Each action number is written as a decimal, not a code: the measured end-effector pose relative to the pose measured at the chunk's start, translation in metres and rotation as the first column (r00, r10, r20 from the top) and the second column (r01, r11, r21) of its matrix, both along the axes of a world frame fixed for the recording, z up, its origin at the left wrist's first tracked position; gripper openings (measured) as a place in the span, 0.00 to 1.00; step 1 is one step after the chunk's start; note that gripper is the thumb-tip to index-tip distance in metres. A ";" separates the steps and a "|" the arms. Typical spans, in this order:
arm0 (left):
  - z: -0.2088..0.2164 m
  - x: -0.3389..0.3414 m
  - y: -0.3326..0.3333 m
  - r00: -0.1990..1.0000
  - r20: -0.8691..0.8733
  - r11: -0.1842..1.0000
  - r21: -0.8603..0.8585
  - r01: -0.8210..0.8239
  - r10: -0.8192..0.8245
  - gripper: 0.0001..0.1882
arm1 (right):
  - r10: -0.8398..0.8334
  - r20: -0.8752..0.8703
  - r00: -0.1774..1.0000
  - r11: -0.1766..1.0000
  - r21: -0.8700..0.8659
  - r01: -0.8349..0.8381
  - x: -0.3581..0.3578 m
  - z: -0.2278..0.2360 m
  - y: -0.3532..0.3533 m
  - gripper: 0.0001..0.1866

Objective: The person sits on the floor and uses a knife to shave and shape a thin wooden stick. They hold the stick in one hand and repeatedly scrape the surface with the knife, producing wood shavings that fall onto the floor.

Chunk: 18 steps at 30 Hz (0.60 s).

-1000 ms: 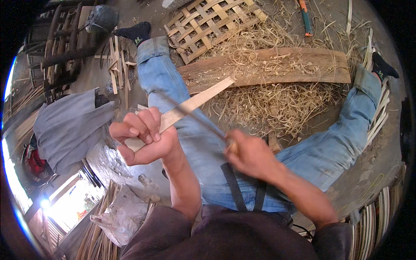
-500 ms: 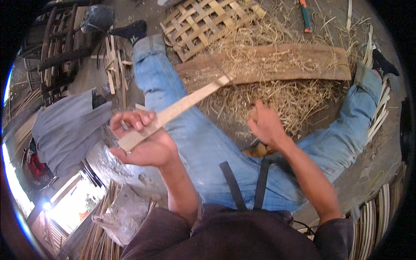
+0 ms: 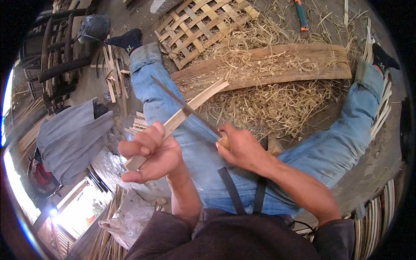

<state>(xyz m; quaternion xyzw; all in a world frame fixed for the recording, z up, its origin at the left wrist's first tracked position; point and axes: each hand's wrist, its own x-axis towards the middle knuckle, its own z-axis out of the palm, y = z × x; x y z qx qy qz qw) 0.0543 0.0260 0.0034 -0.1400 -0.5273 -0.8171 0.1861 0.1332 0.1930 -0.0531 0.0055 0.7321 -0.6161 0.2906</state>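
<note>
The person's left hand (image 3: 162, 157) is gripping a pale wooden strip (image 3: 174, 122) near its lower end, slanting it above the left leg (image 3: 199, 151), apparently so its length is lying free for the blade. The right hand (image 3: 242, 149) is clasping a knife (image 3: 173, 95), its blade crossing the strip. Fingers are covering much of the handle; whether the edge is biting remains unclear.

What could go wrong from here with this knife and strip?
The knife in the right hand crosses the pale strip close to the bare left hand, so a slip might cut it. The knife also appears above the left trouser leg, which an overrun could nick. No hand steadies the strip's far end, so it may twist under pressure.
</note>
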 end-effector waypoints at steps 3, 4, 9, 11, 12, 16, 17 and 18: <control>0.001 0.002 -0.004 1.000 0.020 0.997 0.070 0.019 -0.020 0.32 | 0.040 -0.110 0.993 0.999 0.023 -0.038 0.002 0.012 0.006 0.19; 0.002 0.004 0.000 1.000 0.020 0.999 0.044 0.012 -0.013 0.31 | 0.029 -0.081 0.996 0.999 0.045 -0.026 0.004 0.000 0.006 0.19; 0.000 0.007 -0.001 0.997 0.040 0.997 0.006 -0.071 0.071 0.30 | 0.087 -0.063 0.994 0.991 0.105 -0.080 0.001 -0.003 0.008 0.18; 0.002 0.006 -0.003 0.994 0.064 0.996 0.020 -0.092 0.090 0.29 | 0.092 -0.058 0.994 0.990 0.113 -0.085 0.006 -0.004 0.005 0.18; 0.004 0.007 -0.001 0.994 0.056 0.996 0.006 -0.091 0.090 0.29 | 0.088 0.026 0.996 0.983 0.159 -0.091 0.002 -0.017 0.007 0.18; 0.003 -0.001 0.005 0.994 0.048 0.994 0.035 -0.102 0.100 0.29 | 0.005 0.049 0.999 0.987 0.161 -0.013 0.004 -0.037 0.003 0.19; 0.003 0.003 0.001 0.990 0.069 0.991 0.046 -0.124 0.121 0.29 | 0.033 -0.057 0.998 0.988 0.154 -0.024 0.005 -0.026 0.005 0.19; 0.006 0.006 -0.001 0.987 0.087 0.990 0.034 -0.136 0.132 0.29 | 0.061 -0.169 0.984 0.987 0.155 -0.034 0.005 -0.016 0.007 0.19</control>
